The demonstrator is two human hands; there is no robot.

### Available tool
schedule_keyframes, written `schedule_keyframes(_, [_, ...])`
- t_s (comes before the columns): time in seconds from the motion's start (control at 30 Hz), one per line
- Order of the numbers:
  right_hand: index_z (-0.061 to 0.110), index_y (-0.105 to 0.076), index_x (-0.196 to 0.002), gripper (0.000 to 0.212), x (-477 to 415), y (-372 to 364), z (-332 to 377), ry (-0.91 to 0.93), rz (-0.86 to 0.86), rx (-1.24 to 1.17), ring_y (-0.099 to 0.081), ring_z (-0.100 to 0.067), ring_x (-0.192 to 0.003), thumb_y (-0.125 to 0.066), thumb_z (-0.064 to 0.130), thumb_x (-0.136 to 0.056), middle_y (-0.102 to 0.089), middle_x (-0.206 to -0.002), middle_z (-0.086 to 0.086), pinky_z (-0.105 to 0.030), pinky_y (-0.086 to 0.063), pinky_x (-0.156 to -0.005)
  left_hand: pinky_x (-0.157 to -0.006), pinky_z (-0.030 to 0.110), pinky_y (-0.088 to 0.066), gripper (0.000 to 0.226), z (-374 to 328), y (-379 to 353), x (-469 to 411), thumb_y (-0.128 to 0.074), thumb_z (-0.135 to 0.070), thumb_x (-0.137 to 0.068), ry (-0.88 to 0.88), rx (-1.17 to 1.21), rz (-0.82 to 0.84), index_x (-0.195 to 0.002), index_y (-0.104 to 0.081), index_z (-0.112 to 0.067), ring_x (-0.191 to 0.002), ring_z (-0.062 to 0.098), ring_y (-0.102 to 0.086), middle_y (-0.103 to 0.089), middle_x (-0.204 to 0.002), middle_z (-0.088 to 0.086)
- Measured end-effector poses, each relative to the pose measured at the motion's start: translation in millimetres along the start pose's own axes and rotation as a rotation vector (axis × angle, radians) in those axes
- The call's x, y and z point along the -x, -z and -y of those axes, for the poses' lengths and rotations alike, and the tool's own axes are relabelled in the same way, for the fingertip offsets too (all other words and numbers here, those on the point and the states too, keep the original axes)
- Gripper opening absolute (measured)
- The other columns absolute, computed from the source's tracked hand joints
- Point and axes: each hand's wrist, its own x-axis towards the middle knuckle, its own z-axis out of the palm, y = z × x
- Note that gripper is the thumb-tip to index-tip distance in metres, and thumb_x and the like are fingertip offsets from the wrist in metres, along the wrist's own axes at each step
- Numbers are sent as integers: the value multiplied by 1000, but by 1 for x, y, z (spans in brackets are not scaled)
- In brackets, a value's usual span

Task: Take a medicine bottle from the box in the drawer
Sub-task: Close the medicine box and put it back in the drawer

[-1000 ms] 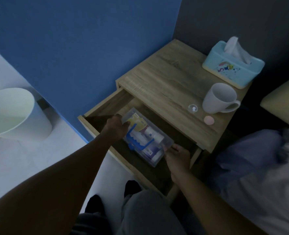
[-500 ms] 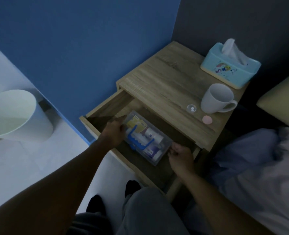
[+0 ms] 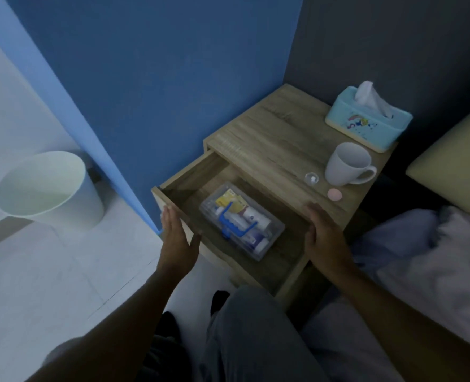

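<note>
The wooden drawer [image 3: 189, 177] of the bedside table stands pulled out. Inside it lies a clear plastic box [image 3: 275, 232] with a blue handle, holding a white medicine bottle [image 3: 256, 216], a yellow packet and other small tubes. My left hand [image 3: 176, 238] rests flat against the drawer's front left corner, fingers straight, holding nothing. My right hand [image 3: 323, 232] lies open on the drawer's right side, next to the table top's edge. Neither hand touches the box.
On the table top [image 3: 269, 144] stand a white mug [image 3: 347, 164], a light blue tissue box [image 3: 366, 122], a small clear cap [image 3: 311, 178] and a pink round lid [image 3: 334, 194]. A white bin [image 3: 46, 188] stands on the floor at left. Bedding lies at right. My knee is below the drawer.
Both hands have let go of the clear box and moved outward to the drawer's left corner and right side. The box now lies in the drawer.
</note>
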Motion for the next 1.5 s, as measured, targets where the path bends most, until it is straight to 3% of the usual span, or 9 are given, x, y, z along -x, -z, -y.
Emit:
schedule_keyframes(0.07, [9,-36,-153,58,-4,4,-11,-8,64,94,-26,-23,-150,-50,0,-97,-31,-161,-11,-43,-27,-122,-122,53,-13,92,2,-9,3,-59,-38,-92,99,83,47,-154,7,-23,-153,25,5,7,-166,0])
schedule_keyframes(0.17, [8,-27,-155,57,-8,8,-28,8,136,199,-19,-26,-152,-48,8,-102,-23,-164,-13,-42,-19,-124,-119,56,-23,85,5,-24,5,-53,-42,-94,171,202,106,-154,4,-25,-152,30,-10,-3,-166,3])
schedule_keyframes(0.4, [9,-23,-156,61,-25,3,-57,205,226,336,-13,-27,-153,-50,9,-101,-18,-165,-13,-42,-12,-124,-106,48,-41,79,11,-47,1,-49,-23,-98,272,357,102,-151,7,-39,-143,29,-35,-25,-161,0])
schedule_keyframes(0.63, [18,-9,-159,92,-25,-7,-70,174,289,352,-2,-24,-155,-67,14,-88,-3,-168,-5,-50,-12,-125,-104,43,-43,80,4,-61,-17,-49,-27,-99,256,364,130,-152,10,-36,-137,19,-40,-23,-161,-1])
schedule_keyframes(0.8, [17,-11,-158,90,-23,-7,-64,151,265,262,0,-24,-155,-62,-6,-87,-4,-168,-5,-46,-7,-126,-93,28,-42,83,-16,-81,-38,-48,-25,-99,242,392,140,-152,16,-31,-137,26,-42,-29,-159,5])
schedule_keyframes(0.97, [18,-15,-158,81,-22,-11,-63,124,201,198,0,-21,-155,-54,-5,-91,-6,-167,-2,-44,-6,-126,-101,38,-44,84,-41,-97,-58,-47,-24,-100,241,407,144,-152,20,-28,-135,26,-45,-31,-158,7])
schedule_keyframes(1.2, [13,-32,-154,76,-26,-19,-70,166,95,76,-17,-23,-153,-54,-11,-85,-25,-164,-7,-51,-20,-123,-86,27,-39,81,-65,-122,-85,-44,-22,-101,225,419,153,-152,20,-26,-132,21,-44,-28,-158,10])
schedule_keyframes(1.3, [8,-39,-151,69,-26,-21,-70,193,53,61,-24,-26,-151,-53,-13,-87,-32,-161,-11,-52,-24,-121,-92,28,-38,82,-76,-130,-94,-43,-23,-101,217,423,151,-151,22,-25,-142,29,-35,-20,-162,10])
schedule_keyframes(1.5, [8,-39,-151,69,-26,-18,-68,207,49,55,-24,-24,-151,-52,-13,-87,-31,-161,-10,-49,-21,-123,-116,40,-28,84,-91,-144,-109,-44,-26,-101,222,395,129,-152,23,-19,-149,28,-21,-11,-165,6])
